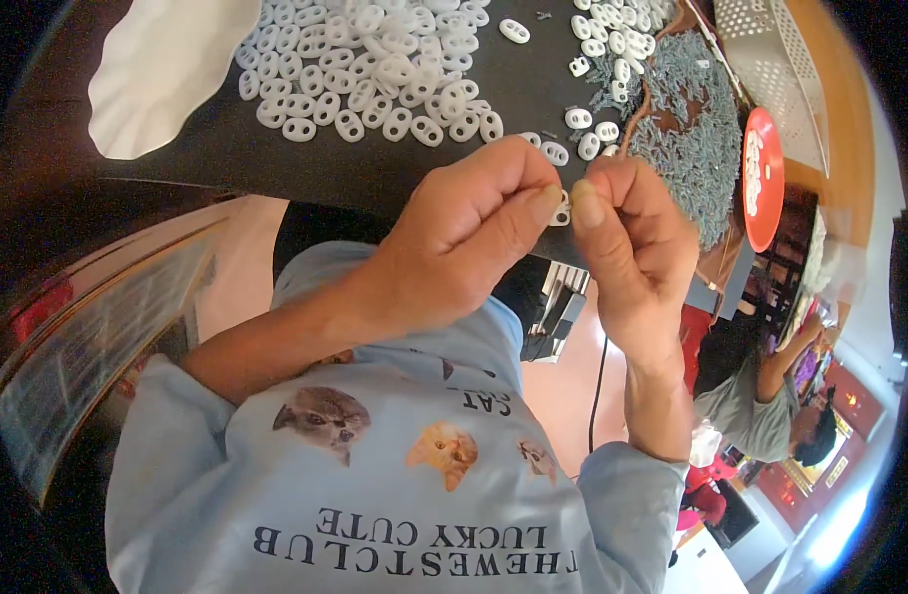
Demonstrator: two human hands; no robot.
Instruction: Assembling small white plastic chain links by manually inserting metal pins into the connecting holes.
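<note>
My left hand and my right hand meet just above the near edge of a black table. Between their fingertips sits a small white oval piece with two holes, pinched from both sides and mostly hidden by my thumbs. A large heap of the same white two-hole pieces lies on the table beyond my left hand. To the right, beyond my right hand, spreads a pile of small grey-blue pins. Whether my right fingers also hold a pin is hidden.
A white wavy-edged sheet lies at the table's far left. At the far right stand a white perforated basket and a red round lid. Another person in grey works at the lower right. A black cable hangs below the table.
</note>
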